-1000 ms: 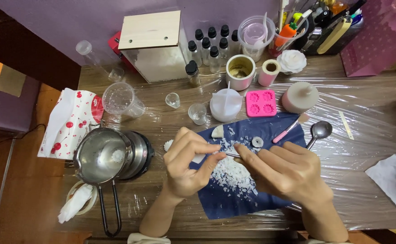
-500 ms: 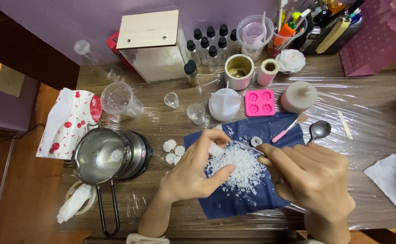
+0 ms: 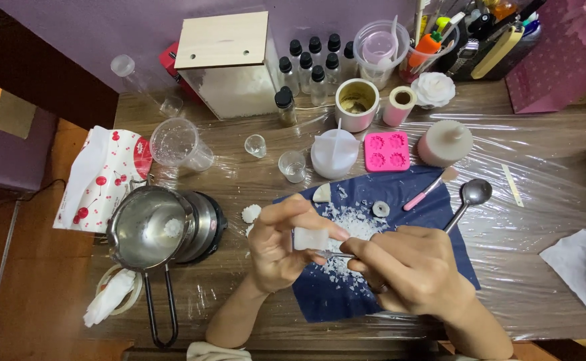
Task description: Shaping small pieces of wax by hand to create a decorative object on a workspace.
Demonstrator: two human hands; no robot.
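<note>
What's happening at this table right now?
A person's left hand holds a white waxy chunk above a dark blue cloth. The right hand presses a thin metal tool against its underside. White shavings lie piled on the cloth. A steel pot sits to the left, with one white piece inside.

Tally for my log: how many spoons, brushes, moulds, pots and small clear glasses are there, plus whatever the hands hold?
Metal spoon: 1
Pink-handled brush: 1
Pink mould: 1
Metal pot: 1
Small clear glasses: 2
White block in the left hand: 1
Thin metal tool in the right hand: 1
Total: 8
</note>
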